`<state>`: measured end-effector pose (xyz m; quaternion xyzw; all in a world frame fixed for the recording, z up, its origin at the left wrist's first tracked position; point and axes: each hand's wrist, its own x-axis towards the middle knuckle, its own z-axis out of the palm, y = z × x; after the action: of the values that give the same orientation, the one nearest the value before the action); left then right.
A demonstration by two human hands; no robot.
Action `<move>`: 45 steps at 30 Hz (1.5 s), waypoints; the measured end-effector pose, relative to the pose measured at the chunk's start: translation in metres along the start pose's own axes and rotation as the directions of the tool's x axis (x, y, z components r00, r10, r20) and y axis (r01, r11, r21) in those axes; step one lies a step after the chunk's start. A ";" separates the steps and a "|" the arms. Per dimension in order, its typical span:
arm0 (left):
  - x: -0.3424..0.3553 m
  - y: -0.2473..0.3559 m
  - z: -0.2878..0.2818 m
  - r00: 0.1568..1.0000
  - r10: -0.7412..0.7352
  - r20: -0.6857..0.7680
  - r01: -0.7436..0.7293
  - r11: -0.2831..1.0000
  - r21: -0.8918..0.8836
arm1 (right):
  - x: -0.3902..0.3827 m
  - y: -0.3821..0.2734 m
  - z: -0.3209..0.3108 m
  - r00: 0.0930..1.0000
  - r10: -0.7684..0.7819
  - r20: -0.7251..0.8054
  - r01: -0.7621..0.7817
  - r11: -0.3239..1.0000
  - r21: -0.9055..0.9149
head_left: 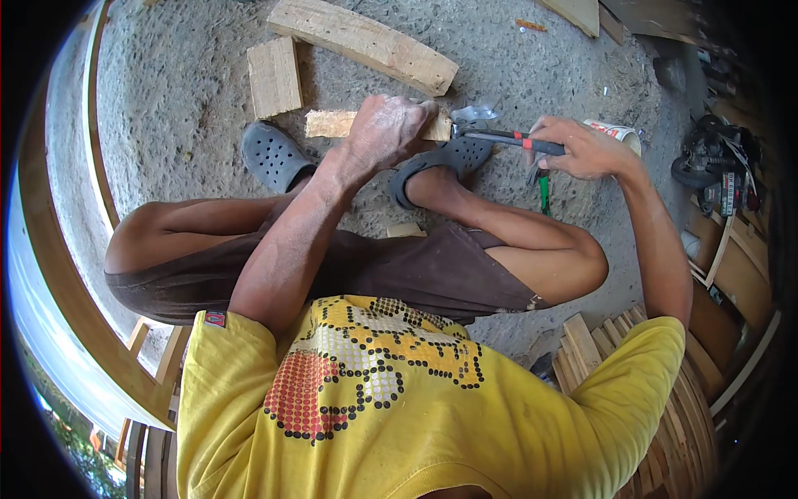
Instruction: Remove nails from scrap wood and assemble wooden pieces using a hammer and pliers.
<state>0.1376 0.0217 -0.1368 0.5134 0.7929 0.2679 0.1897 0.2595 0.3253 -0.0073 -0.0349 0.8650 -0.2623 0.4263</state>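
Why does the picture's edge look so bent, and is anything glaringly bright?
Head view: the fisheye lens curves the long board near the left rim; the pale sheet beside it looks very bright; the left hand and right hand look fairly sharp.

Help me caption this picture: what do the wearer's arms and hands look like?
The left hand and right hand are gloveless, the left visibly dusty. The forearms are bare below short yellow sleeves; a small dark tag sits near the left sleeve's hem.

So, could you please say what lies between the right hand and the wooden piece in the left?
In the head view, a black and red tool runs from the right hand to the right end of the wooden piece.
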 end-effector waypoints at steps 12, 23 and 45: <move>-0.003 -0.008 -0.006 0.995 0.100 0.004 -0.100 0.995 -0.005 | -0.001 -0.005 0.041 0.930 -0.192 -0.314 0.154 0.978 -0.143; -0.004 -0.020 -0.019 0.989 0.064 0.135 -0.056 0.997 -0.059 | -0.001 -0.037 0.035 0.991 -0.018 -0.131 0.032 0.994 0.106; -0.001 -0.027 -0.022 0.993 0.109 0.042 -0.104 0.990 -0.092 | -0.001 -0.037 0.042 0.980 0.011 -0.200 -0.006 1.000 0.027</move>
<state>0.1063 0.0068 -0.1366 0.5522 0.7468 0.3006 0.2166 0.2865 0.2760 -0.0098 0.0010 0.9000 -0.2742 0.3388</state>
